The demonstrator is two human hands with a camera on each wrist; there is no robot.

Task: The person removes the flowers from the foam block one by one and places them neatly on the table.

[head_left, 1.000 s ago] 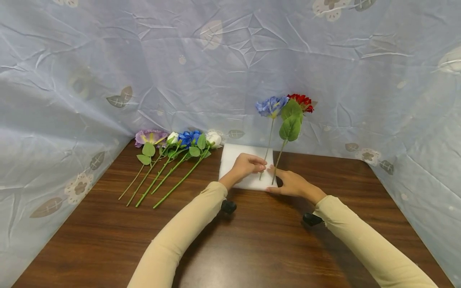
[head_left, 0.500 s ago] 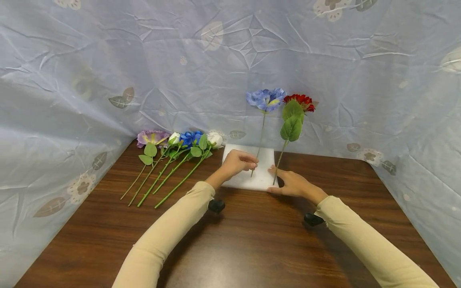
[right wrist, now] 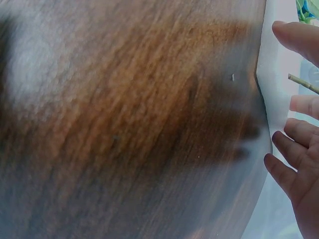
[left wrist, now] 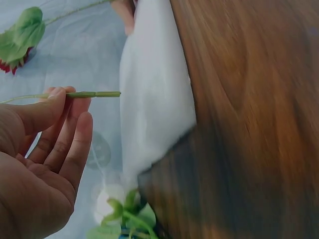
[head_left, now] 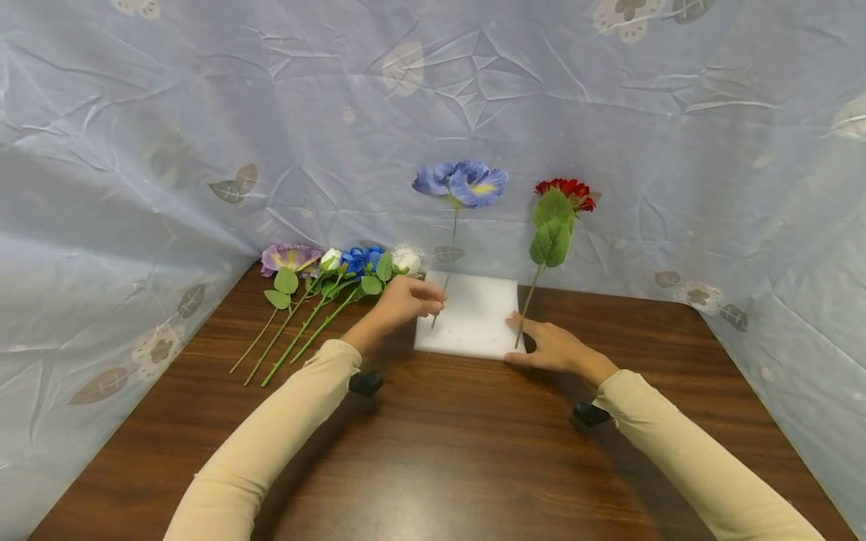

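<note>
My left hand [head_left: 404, 302] pinches the thin stem of a light blue artificial flower [head_left: 463, 184] between thumb and fingertips. In the left wrist view the stem's green lower end [left wrist: 94, 94] points at the white foam block [left wrist: 154, 84]; whether it touches is hard to tell. A red flower [head_left: 567, 192] with green leaves stands, slightly tilted, at the block's right side. My right hand [head_left: 558, 349] rests at that right edge, thumb and fingers extended around the red flower's stem without gripping it. The right wrist view shows these fingers [right wrist: 291, 149] spread against the foam.
Left of the block, several flowers lie on the brown wooden table [head_left: 440, 451]: a purple one [head_left: 289, 258], a white bud [head_left: 331, 259], a blue one [head_left: 361, 260] and a white rose [head_left: 406, 260]. A patterned pale blue cloth [head_left: 325, 113] hangs behind and at the sides.
My left hand has carried the light blue flower leftward, from beside the red flower to over the foam's left part. The right hand and red flower stay in place.
</note>
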